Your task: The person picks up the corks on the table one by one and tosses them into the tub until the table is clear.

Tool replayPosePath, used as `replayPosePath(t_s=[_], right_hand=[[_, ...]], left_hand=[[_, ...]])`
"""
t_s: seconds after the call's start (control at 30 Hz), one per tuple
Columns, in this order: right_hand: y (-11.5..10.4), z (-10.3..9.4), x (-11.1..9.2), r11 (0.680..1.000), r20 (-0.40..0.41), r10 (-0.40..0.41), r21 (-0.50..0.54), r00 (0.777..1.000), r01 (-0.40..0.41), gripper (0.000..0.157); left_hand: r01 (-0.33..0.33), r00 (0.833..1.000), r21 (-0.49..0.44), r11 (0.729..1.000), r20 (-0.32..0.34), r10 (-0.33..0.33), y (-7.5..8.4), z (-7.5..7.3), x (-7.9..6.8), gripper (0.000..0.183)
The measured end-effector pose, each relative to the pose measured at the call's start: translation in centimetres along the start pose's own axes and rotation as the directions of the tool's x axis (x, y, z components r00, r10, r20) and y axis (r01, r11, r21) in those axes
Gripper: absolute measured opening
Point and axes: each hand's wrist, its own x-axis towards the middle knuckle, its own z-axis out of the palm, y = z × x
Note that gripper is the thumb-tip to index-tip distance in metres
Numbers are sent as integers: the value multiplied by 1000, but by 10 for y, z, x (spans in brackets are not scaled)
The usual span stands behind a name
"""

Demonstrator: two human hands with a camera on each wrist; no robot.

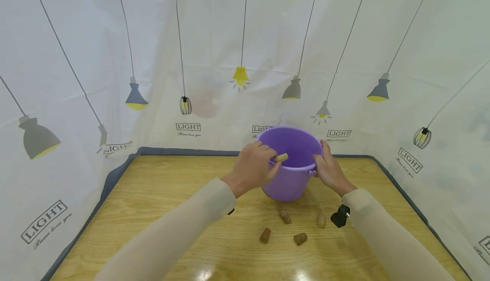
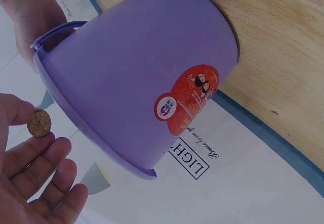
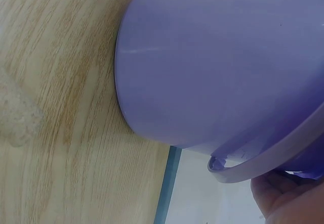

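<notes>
A purple plastic bucket (image 1: 291, 174) stands on the wooden table (image 1: 160, 213), a red round sticker (image 2: 188, 100) on its side. My left hand (image 1: 253, 166) pinches a cork (image 1: 281, 158) between thumb and fingers and holds it over the bucket's open mouth; the cork's round end (image 2: 39, 122) shows in the left wrist view. My right hand (image 1: 330, 169) grips the bucket's right rim by its handle (image 3: 263, 159). Several loose corks (image 1: 285, 216) lie on the table in front of the bucket.
A small black camera mount (image 1: 340, 216) sits on my right wrist. A white curtain printed with lamps (image 1: 240, 76) closes in the table on three sides. The table has a grey-blue border (image 1: 115, 174).
</notes>
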Motion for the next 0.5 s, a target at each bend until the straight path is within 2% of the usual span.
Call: replayPosePath(t_s=[0.5], right_hand=[[-2,0,0,1000,-7,-1,-25,1000,1,68]], left_hand=[[41,998,33,999,36,-42,5,5,15,18]])
